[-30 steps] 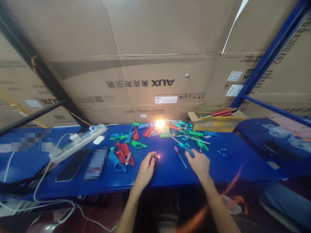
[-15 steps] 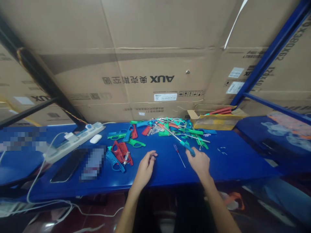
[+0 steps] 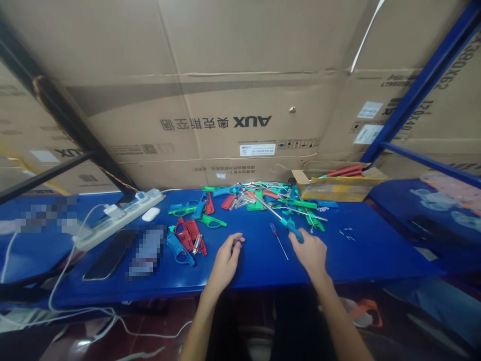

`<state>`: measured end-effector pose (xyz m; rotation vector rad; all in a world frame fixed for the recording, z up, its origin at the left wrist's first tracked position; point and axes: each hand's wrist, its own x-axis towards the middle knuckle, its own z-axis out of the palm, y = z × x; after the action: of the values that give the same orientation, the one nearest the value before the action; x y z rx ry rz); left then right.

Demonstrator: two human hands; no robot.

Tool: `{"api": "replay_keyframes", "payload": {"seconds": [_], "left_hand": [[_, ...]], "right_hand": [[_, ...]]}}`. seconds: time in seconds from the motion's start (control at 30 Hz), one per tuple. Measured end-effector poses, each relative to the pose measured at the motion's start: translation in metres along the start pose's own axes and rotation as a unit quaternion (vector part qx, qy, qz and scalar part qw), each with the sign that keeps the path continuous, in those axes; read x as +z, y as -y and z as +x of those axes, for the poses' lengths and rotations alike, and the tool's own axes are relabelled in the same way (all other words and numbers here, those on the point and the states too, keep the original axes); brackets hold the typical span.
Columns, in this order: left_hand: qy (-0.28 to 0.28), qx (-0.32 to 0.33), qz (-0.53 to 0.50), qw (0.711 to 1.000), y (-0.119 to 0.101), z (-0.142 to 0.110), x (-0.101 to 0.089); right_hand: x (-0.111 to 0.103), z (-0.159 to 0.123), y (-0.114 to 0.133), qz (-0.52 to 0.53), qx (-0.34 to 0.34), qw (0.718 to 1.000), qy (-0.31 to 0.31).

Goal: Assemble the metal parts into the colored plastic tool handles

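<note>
My right hand [image 3: 311,249] is wrapped round the blue handle of a long-necked lighter [image 3: 273,214], whose metal tube points up and left toward the pile. My left hand [image 3: 228,256] rests on the blue table with its fingers loosely bent, slightly apart, and nothing in them. Between my hands lies a thin screwdriver [image 3: 278,240] with a purple handle. To the left of my left hand are red lighter casings [image 3: 191,234] and a blue lighter casing [image 3: 179,248]. Ahead, a heap of green, blue and red lighter parts [image 3: 259,198] with metal tubes spreads along the table's back.
A yellow-taped carton [image 3: 338,189] with red-handled pieces stands at the back right. On the left lie a white power strip [image 3: 124,218], a white earbud case [image 3: 151,214] and a dark phone [image 3: 108,254]. Large cardboard boxes [image 3: 210,100] wall off the back.
The whole view has shifted slightly, so everything sits a little further right. Both hands keep nearly the same pose, and the lighter stays in my right hand.
</note>
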<state>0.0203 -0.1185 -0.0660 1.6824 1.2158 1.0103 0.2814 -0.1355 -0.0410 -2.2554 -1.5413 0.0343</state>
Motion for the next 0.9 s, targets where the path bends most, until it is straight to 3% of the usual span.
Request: {"api": "replay_keyframes", "payload": {"seconds": [0.3,0.5,0.57,0.63,0.7,0.8,0.9], "left_hand": [[-0.006,0.007,0.007,1.0,0.001,0.001,0.0],[-0.006,0.005,0.013,1.0,-0.001,0.001,0.0],[-0.007,0.007,0.017,1.0,-0.002,0.001,0.0],[-0.011,0.008,0.022,1.0,-0.003,0.001,0.0],[-0.014,0.011,0.024,1.0,-0.003,0.001,0.0],[-0.018,0.007,0.021,1.0,-0.005,0.0,0.0],[-0.027,-0.004,0.015,1.0,-0.007,0.001,0.0]], "right_hand": [[0.003,-0.001,-0.003,-0.004,-0.009,1.0,-0.009],[0.0,0.01,-0.026,0.024,-0.091,0.994,-0.051],[-0.019,0.031,-0.045,0.009,-0.107,0.989,-0.105],[-0.052,0.064,-0.069,-0.024,-0.147,0.974,-0.173],[-0.091,0.106,-0.094,-0.061,-0.174,0.962,-0.203],[-0.142,0.174,-0.124,-0.041,-0.162,0.956,-0.24],[-0.162,0.229,-0.138,0.027,-0.168,0.95,-0.263]]}}
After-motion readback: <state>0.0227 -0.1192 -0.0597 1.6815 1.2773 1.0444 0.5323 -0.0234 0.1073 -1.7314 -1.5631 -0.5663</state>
